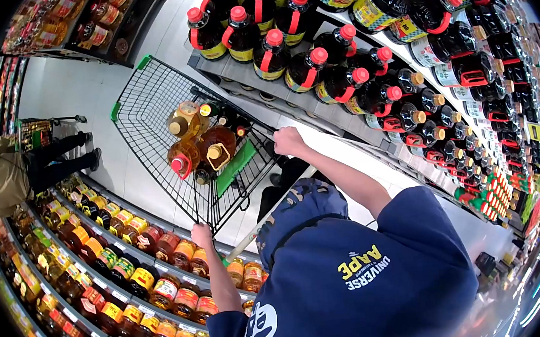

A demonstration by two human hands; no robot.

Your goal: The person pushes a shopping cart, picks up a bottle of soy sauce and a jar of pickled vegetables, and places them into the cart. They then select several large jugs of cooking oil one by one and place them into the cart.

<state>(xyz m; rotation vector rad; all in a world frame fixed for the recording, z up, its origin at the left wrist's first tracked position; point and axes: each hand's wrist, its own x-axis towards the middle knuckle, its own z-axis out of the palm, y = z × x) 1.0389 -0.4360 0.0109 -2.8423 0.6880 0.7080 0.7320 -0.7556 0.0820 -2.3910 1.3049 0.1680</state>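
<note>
Head view records a person pushing a shopping cart [149, 108] along a supermarket aisle. Left hand [202, 233] is closed around the cart's handle at its near end; right hand [289, 141] is clenched on the far end. Cooking-oil bottles [200, 142] lie loose in the basket, close to the handle. Judgement: push evenly with both grips, keep the cart centred between the shelves, and move gently so the bottles do not roll. Another person [20, 171] stands ahead, well apart.

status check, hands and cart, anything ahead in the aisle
Left hand and right hand each closed in a grip on the cart handle. Oil bottles in the basket. Another person with a second cart ahead.
</note>
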